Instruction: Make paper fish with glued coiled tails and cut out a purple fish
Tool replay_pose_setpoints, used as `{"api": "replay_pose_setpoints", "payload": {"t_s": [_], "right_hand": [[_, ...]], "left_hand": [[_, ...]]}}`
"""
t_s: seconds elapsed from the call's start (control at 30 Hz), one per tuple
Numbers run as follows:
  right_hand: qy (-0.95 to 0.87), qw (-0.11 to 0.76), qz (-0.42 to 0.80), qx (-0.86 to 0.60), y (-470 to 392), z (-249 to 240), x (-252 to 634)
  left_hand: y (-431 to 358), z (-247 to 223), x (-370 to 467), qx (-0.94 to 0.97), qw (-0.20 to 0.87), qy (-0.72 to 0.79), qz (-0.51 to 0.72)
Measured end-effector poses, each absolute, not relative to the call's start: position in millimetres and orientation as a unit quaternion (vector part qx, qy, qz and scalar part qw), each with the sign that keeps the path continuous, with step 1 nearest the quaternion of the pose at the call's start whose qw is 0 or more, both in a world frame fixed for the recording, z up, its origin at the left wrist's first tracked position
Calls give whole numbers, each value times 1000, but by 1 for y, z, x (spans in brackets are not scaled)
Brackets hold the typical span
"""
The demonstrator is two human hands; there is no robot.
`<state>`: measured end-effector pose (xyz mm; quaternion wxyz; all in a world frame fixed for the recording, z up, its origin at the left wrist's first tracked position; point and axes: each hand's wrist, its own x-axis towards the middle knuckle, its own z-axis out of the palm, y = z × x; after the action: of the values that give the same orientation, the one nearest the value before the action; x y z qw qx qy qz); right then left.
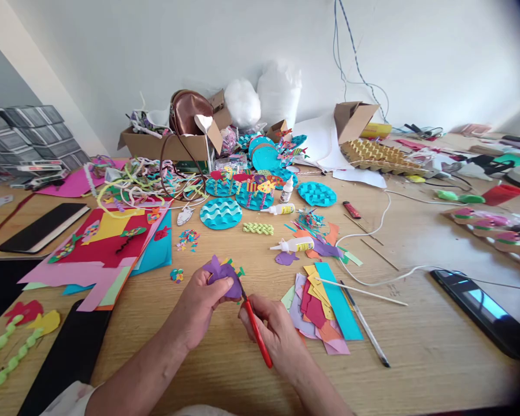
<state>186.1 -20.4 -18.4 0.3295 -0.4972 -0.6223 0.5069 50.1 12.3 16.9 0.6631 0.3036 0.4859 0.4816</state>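
Pinched in my left hand (201,306) is a purple paper cutout (222,277), its upper edge shaped like a fish's fin or tail. My right hand (271,326) is closed around red-handled scissors (256,332), whose blades reach the right edge of the purple paper. Small yellow and green bits (237,268) show just behind the paper; whether they are attached to it, I cannot tell. A finished-looking purple paper fish (286,258) lies on the table beyond my hands, beside a glue bottle (295,245) resting on its side.
Paper scraps (314,306), a blue strip (338,300) and a pen (366,326) lie right of my hands. Coloured sheets (121,248) are stacked at left. Blue decorated discs (221,214) stand further back. A phone-like black device (481,309) and a white cable (364,237) lie at right.
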Motion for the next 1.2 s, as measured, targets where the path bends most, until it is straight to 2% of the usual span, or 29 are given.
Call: {"api": "replay_pose_setpoints", "payload": {"t_s": [1.2], "right_hand": [[-635,310,505,-496,-24,-32,192]], "left_hand": [[11,8,42,293,660,520,455]]}}
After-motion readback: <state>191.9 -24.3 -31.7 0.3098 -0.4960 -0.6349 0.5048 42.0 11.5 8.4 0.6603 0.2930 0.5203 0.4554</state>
